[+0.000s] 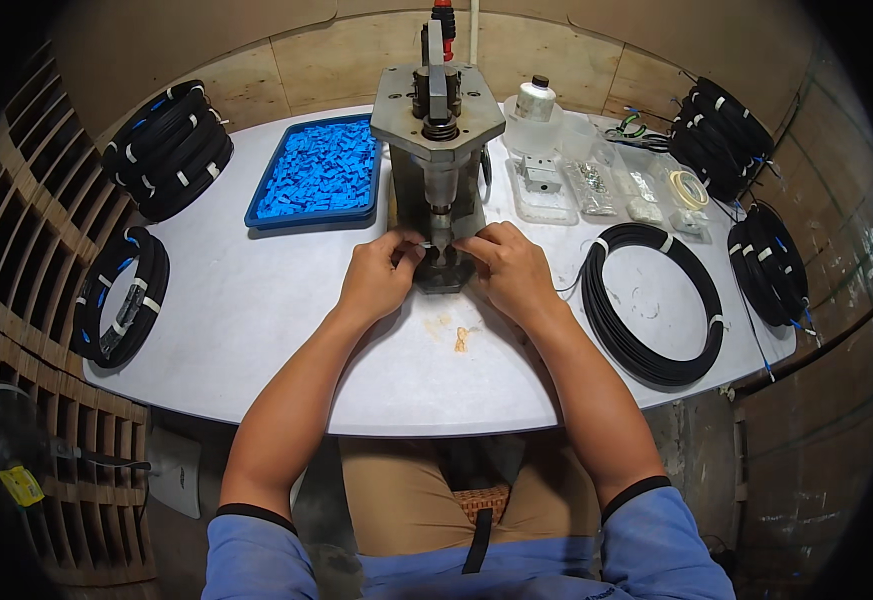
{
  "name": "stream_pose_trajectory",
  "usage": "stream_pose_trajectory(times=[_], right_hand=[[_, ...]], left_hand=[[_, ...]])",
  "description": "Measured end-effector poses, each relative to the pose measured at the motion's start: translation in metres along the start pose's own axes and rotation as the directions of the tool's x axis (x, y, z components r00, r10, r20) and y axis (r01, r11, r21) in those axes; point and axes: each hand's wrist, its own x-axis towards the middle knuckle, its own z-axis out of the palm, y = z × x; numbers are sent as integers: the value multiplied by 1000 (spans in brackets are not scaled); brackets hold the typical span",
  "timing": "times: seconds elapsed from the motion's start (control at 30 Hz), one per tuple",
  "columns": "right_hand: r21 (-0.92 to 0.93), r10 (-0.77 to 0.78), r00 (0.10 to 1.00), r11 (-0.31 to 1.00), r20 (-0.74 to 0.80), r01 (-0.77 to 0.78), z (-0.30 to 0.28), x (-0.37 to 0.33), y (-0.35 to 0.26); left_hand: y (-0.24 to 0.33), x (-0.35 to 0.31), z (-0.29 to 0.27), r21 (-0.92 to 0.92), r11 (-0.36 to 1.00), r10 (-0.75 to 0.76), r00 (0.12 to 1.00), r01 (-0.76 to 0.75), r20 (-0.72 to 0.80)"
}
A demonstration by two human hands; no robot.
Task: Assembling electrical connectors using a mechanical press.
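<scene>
A grey metal bench press (440,150) stands upright at the middle of the table, its ram pointing down over a small die (444,275). My left hand (382,272) is at the left side of the ram's tip, thumb and forefinger pinched; a small pale bit shows at the fingertips, too small to name. From the right, my right hand (510,265) reaches to the same spot with its fingers closed. A thin black cable runs from the large black cable coil (597,335) to this hand, and its end is hidden by the fingers and the press.
At the left of the press is a dark blue tray (257,212) of small blue plastic pieces. Cable coils (172,150) stand along the left edge, more coils (722,140) at the right. A white bottle (536,100), clear containers and a tape roll (689,189) fill the back right.
</scene>
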Motion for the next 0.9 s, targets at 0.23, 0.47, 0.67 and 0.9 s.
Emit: stream_pose_trajectory(times=[0.23, 0.47, 0.67, 0.9], right_hand=[[0, -5, 1000, 1000, -9, 5, 0, 0, -1], [-3, -9, 1000, 1000, -14, 9, 2, 0, 0], [4, -8, 1000, 1000, -19, 9, 2, 1, 0], [3, -12, 999, 1000, -30, 12, 4, -1, 3]], left_hand=[[1, 0, -1, -4, 1000, 2, 1000, -2, 0], [0, 0, -1, 12, 1000, 9, 1000, -9, 0], [0, 0, -1, 12, 1000, 8, 1000, -8, 5], [-2, 1, 0, 11, 1000, 23, 1000, -23, 4]])
